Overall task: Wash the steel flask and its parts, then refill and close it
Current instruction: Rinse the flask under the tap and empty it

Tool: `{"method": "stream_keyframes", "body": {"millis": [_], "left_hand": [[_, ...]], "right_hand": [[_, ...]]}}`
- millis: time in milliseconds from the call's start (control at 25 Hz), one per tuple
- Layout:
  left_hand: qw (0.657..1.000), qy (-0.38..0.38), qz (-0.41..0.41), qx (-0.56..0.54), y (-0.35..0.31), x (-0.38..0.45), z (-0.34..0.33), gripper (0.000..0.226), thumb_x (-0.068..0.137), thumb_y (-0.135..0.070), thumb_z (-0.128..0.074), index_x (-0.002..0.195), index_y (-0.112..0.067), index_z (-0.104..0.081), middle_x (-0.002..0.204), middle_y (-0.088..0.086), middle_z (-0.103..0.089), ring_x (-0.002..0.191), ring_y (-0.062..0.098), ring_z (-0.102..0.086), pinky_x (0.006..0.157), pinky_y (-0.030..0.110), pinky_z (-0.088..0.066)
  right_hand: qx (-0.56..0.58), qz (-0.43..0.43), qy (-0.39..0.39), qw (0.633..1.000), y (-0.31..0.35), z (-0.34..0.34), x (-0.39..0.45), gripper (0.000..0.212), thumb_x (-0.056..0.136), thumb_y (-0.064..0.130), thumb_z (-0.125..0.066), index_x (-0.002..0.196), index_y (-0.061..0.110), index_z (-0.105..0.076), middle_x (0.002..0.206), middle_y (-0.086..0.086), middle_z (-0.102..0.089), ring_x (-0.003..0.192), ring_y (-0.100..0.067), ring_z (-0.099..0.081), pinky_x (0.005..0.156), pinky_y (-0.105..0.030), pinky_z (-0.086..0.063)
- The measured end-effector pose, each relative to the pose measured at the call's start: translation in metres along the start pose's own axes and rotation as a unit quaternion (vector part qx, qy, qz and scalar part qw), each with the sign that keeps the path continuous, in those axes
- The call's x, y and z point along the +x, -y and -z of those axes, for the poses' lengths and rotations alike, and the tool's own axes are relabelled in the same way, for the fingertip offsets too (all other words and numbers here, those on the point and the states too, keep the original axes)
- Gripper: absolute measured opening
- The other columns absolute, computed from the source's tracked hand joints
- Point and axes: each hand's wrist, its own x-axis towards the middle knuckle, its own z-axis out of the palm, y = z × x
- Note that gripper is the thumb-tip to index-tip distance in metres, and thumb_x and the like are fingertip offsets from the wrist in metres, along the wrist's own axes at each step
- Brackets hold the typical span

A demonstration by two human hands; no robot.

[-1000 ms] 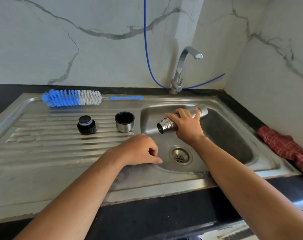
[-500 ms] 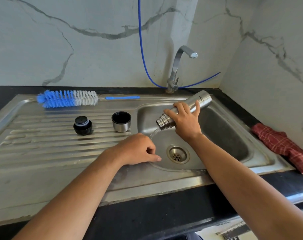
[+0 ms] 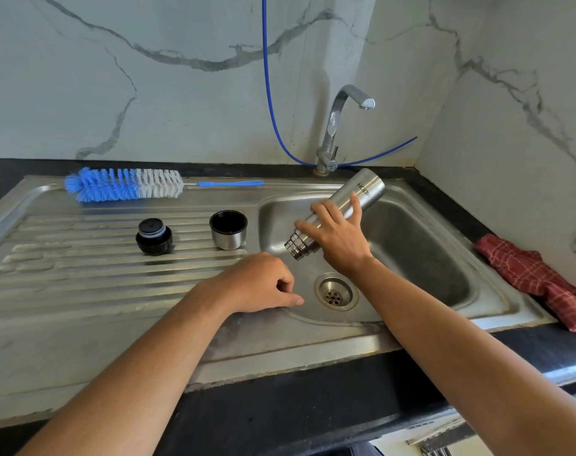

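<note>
Right hand (image 3: 341, 240) grips tilted flask (image 3: 352, 202) over steel sink (image 3: 444, 258); left hand (image 3: 263, 284), seemingly loosely curled, rests on drainboard (image 3: 82, 274).

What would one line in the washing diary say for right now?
step: emptying flask | right hand: holds steel flask mouth-down over sink | left hand: empty, at basin edge | stopper, cup: on drainboard

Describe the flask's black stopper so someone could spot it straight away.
Look at the ribbed draining board left of the sink basin. Two small parts stand there; the stopper is the left one, all black with a grey top, unlike the open steel cup.
</note>
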Motion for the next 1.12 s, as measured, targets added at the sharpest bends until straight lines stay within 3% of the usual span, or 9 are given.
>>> {"method": "stream_keyframes", "body": {"millis": [360, 760, 960, 1120], "left_hand": [[1.000, -0.004, 0.000, 0.004, 0.000, 0.000, 0.000, 0.040, 0.089, -0.052, -0.071, 0.058, -0.029, -0.060, 0.065, -0.007, -0.064, 0.067, 0.008, -0.062, 0.070, 0.031, -0.051], [1.000, -0.003, 0.006, 0.004, 0.000, 0.000, 0.000, 0.040, 0.087, -0.053, -0.072, 0.057, -0.030, -0.059, 0.063, -0.009, -0.063, 0.066, 0.006, -0.061, 0.074, 0.036, -0.053], [1.000, 0.004, 0.014, 0.007, -0.002, -0.001, 0.000, 0.038, 0.087, -0.053, -0.072, 0.060, -0.027, -0.062, 0.065, -0.007, -0.065, 0.067, 0.009, -0.062, 0.073, 0.036, -0.053], [0.999, -0.011, 0.028, -0.028, -0.007, -0.004, 0.000, 0.028, 0.086, -0.051, -0.074, 0.072, -0.028, -0.069, 0.072, -0.011, -0.068, 0.071, 0.005, -0.064, 0.072, 0.034, -0.055]], "right_hand": [[0.001, -0.002, 0.010, 1.000, 0.002, 0.000, 0.001, 0.075, 0.070, 0.007, -0.082, 0.135, 0.034, -0.057, 0.136, -0.012, -0.052, 0.133, -0.034, -0.046, 0.113, -0.076, -0.016], [-0.008, 0.023, 0.024, 0.999, 0.007, 0.003, 0.003, 0.080, 0.069, 0.009, -0.085, 0.138, 0.035, -0.054, 0.137, -0.011, -0.050, 0.132, -0.032, -0.045, 0.112, -0.074, -0.021], [0.048, -0.053, -0.001, 0.997, 0.006, 0.004, 0.001, 0.074, 0.067, 0.015, -0.083, 0.133, 0.037, -0.058, 0.128, -0.006, -0.055, 0.122, -0.029, -0.052, 0.107, -0.071, -0.028], [0.155, -0.142, 0.007, 0.978, -0.005, 0.019, 0.005, 0.077, 0.068, 0.031, -0.080, 0.139, 0.036, -0.051, 0.125, 0.001, -0.055, 0.117, -0.026, -0.054, 0.097, -0.053, -0.043]]}}
